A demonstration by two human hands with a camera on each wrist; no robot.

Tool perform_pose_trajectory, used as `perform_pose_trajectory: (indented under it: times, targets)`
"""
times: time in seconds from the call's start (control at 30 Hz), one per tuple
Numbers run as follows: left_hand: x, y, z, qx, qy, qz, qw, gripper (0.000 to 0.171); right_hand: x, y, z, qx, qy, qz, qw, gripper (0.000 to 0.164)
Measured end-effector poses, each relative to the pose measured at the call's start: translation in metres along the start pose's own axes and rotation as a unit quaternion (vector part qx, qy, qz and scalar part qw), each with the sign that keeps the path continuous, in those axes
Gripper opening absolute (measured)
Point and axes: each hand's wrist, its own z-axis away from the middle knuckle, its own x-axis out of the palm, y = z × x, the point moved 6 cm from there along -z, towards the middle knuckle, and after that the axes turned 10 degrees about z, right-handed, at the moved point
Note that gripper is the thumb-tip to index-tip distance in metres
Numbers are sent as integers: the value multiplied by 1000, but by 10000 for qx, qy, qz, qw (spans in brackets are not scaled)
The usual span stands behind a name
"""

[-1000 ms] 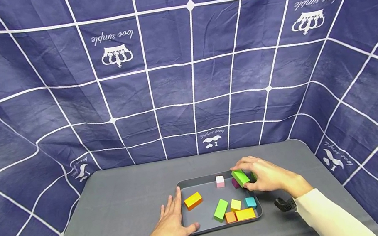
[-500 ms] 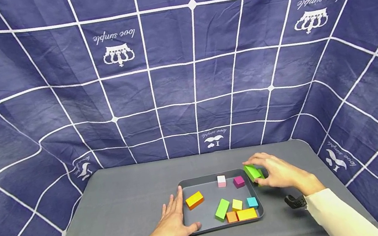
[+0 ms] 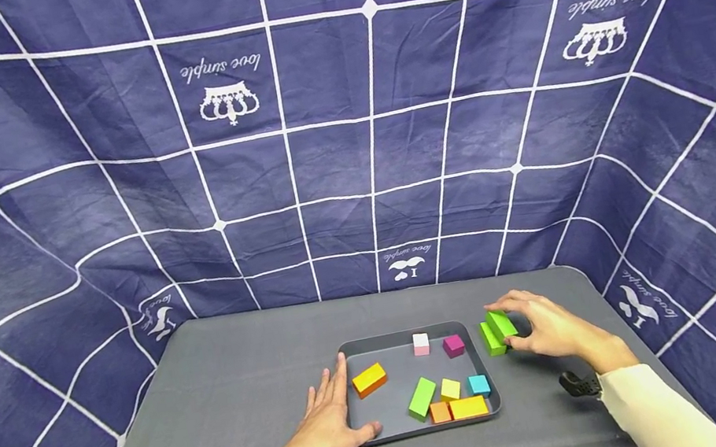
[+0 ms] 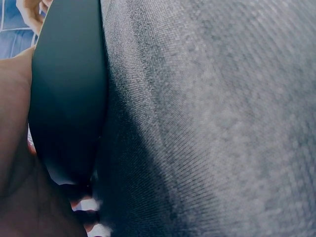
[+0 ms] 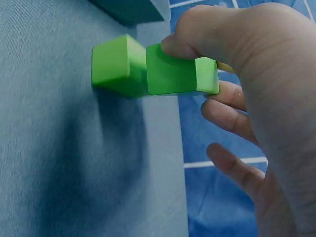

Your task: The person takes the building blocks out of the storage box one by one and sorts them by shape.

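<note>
My right hand (image 3: pixel 545 326) pinches a green block (image 3: pixel 502 323) between thumb and fingers, just right of the grey tray (image 3: pixel 391 412). A second green block (image 3: pixel 491 340) sits on the table beside it; in the right wrist view the held block (image 5: pixel 173 71) is raised above the table, close to the other block (image 5: pixel 111 64). My left hand (image 3: pixel 325 429) lies along the tray's left side, fingers extended, thumb over the near rim. From the left wrist, the tray's dark outer wall (image 4: pixel 69 89) shows against the palm.
Inside the tray are an orange-yellow block (image 3: pixel 370 380), a pink cube (image 3: pixel 421 344), a purple cube (image 3: pixel 454 345), a green block (image 3: pixel 422 399), a yellow cube (image 3: pixel 450 388), a blue cube (image 3: pixel 478 385), an orange cube (image 3: pixel 440 412) and a yellow block (image 3: pixel 468 408). A blue gridded cloth (image 3: pixel 333 164) hangs behind.
My right hand has carried the green block from over the tray's far right corner rightward past the rim, to beside the other green block. The left hand stays at the tray.
</note>
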Motion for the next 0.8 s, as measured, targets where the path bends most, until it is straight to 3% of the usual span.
perform_pose_trajectory:
  times: [0.5, 0.8]
  targets:
    - [0, 3, -2, 34, 7, -16, 10000, 142, 8, 21, 17, 24, 297, 23, 9996, 61]
    - [0, 1, -1, -8, 9, -57, 10000, 142, 23, 27, 20, 298, -16, -109, 9995, 60]
